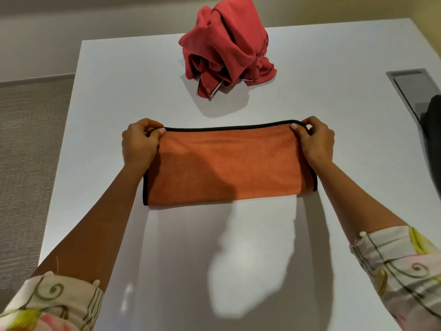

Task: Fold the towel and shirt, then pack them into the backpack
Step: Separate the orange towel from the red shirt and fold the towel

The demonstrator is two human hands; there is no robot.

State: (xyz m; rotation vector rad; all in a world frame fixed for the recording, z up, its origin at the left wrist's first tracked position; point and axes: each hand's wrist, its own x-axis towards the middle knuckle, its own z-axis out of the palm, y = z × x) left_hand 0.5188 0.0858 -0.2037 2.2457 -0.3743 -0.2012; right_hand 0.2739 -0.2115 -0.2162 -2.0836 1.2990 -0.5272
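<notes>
Left hand (139, 143) and right hand (316, 142) are each pinching a far corner of the orange towel (226, 163), lying folded once on the table (119, 91). Shirt (226, 44) is sitting crumpled beyond, unfolded. The dark shape (433, 130) at right is possibly the backpack; packing is outstanding.

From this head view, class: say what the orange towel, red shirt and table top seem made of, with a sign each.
Orange towel: likely microfibre or terry, matt fuzzy nap, black bound edge. Red shirt: soft fabric, perhaps cotton, limp crumpled folds. Table top: smooth white laminate or paint, soft reflections.
</notes>
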